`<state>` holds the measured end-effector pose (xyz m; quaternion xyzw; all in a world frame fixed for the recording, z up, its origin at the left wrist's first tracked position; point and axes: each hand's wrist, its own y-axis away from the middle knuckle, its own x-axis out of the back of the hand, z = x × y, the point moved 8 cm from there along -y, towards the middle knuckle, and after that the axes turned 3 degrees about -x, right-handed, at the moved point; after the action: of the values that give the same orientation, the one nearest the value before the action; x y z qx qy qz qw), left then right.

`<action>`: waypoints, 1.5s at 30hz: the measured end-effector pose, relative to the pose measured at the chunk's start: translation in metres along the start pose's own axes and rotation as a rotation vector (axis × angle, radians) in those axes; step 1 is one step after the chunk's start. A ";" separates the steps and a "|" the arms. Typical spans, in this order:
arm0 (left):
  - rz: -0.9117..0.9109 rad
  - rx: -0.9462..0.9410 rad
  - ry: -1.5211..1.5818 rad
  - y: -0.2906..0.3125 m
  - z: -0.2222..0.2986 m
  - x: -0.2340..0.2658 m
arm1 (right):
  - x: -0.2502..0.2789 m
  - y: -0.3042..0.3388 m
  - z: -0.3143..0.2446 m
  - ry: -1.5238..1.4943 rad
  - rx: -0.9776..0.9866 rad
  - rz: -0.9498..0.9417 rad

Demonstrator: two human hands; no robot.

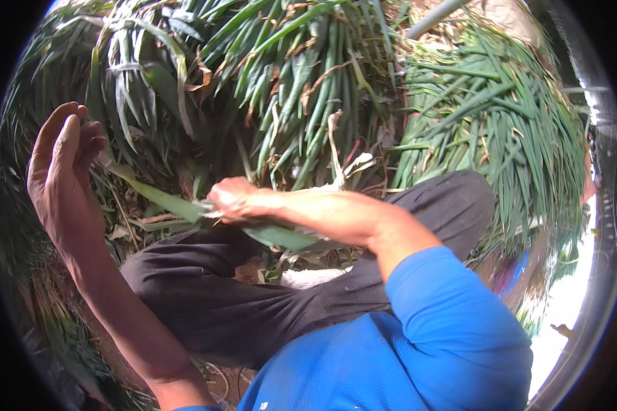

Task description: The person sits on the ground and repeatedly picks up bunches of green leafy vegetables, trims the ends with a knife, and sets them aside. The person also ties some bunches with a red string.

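Heaps of long green leaves (pixel 308 89) fill the upper part of the head view I am watching, drooping toward the middle, with dry brown tips and withered strands among them. At the right I see a flatter pile of leaves (pixel 487 116), laid more evenly, with a grey pole (pixel 437 17) above it and, along the right edge, glare that washes out whatever lies there. More greens (pixel 68 339) lie in shade at the lower left. Pale leaf scraps (pixel 358 166) litter the middle, near the wearer's bent legs in dark trousers (pixel 212 294); a white thing (pixel 315 277) lies between the legs, too covered for me to name. The green stalk (pixel 164 198) slants through the centre left of the frame, broad and light green, paler toward its upper-left end, with whitish shreds beside the right hand (pixel 233 198). That hand is clenched around it near the centre, and a broad green part (pixel 284 237) shows below the forearm. The left hand (pixel 65 161) is raised at the left, fingers bent, near the stalk's pale end; whether it pinches anything I cannot tell.
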<state>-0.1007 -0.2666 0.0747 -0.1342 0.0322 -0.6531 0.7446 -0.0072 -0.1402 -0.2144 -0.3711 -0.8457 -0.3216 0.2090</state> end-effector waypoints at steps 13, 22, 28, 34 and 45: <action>-0.198 -0.002 0.111 -0.007 0.018 -0.093 | 0.365 0.330 0.109 -0.205 0.047 0.845; -0.235 -0.011 -0.090 -0.004 0.006 -0.131 | 0.370 0.366 0.322 0.315 -0.819 1.234; -0.267 0.089 -0.198 0.067 -0.077 -0.148 | 0.199 0.268 0.474 -0.149 -0.901 0.973; -0.021 1.046 -0.429 0.251 -0.294 -0.104 | 0.036 0.265 0.479 -0.393 -1.311 0.785; -1.185 0.794 -0.370 0.469 -0.423 -0.184 | 0.001 0.247 0.382 -0.353 -1.198 0.751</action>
<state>0.2298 -0.1011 -0.4692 0.0425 -0.4107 -0.8751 0.2525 0.1372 0.2553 -0.3875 -0.7334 -0.3612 -0.5712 -0.0731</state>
